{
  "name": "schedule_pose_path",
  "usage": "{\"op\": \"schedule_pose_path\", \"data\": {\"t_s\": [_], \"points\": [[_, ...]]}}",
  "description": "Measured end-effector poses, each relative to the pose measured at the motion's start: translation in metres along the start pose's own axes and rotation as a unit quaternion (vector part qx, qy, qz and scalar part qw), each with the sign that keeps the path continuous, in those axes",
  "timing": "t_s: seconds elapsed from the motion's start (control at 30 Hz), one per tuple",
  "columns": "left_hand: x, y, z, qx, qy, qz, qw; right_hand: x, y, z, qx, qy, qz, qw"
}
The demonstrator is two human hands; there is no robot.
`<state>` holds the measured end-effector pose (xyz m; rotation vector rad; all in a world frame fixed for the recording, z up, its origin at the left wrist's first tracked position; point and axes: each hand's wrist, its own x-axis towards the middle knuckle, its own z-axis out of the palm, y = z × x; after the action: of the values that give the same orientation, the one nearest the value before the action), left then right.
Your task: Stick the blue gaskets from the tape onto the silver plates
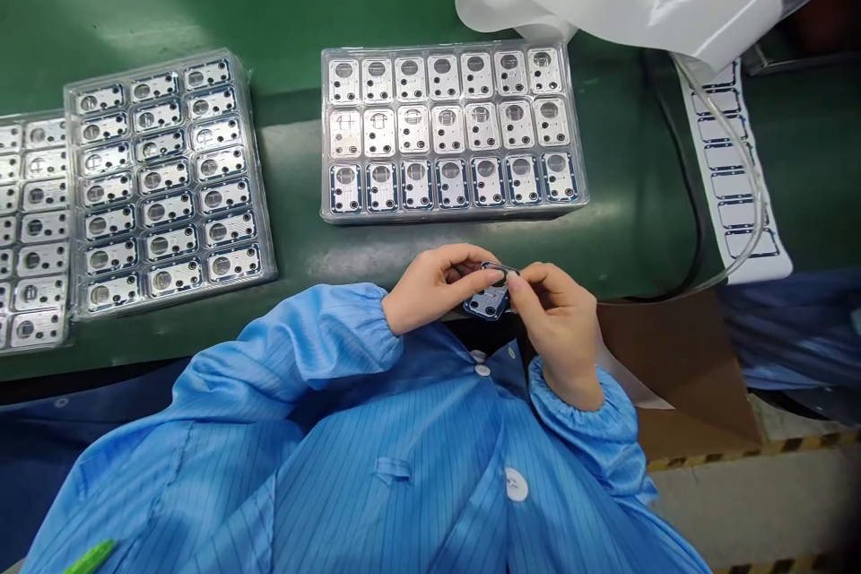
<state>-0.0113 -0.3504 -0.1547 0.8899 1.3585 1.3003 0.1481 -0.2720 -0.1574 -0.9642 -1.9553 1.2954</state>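
My left hand (pixel 440 285) is closed on a small silver metal plate (pixel 490 302) with dark holes and a dark blue border, held near my chest at the table's front edge. Thumb and forefinger of my right hand (pixel 555 309) pinch a thin dark blue frame sticker (pixel 504 268) at the plate's top right corner. Part of the sticker appears raised off the plate; my fingers hide the rest. Just beyond my hands lies a clear plastic tray (pixel 454 217) of similar plates. Its nearest row shows blue borders, while the two farther rows are plain silver.
More plate-filled trays, one full tray (pixel 264 233) and another (pixel 67 323), lie at the left. A sticker sheet (pixel 763 265) with blue frames hangs at the right, beside a cable (pixel 692 188) and curled white backing film (pixel 605 9). A cardboard box (pixel 686 377) stands below.
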Motion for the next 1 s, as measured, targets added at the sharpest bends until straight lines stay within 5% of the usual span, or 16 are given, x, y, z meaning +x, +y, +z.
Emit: {"op": "schedule_pose_path", "data": {"t_s": [0.77, 1.0], "points": [[0.003, 0.003, -0.009, -0.069, -0.042, -0.059, 0.995, 0.007, 0.003, 0.009, 0.074, -0.051, -0.012, 0.996], [0.005, 0.012, -0.015, 0.046, -0.05, -0.031, 0.997, 0.006, 0.016, 0.007, 0.05, -0.055, -0.039, 0.996]]}}
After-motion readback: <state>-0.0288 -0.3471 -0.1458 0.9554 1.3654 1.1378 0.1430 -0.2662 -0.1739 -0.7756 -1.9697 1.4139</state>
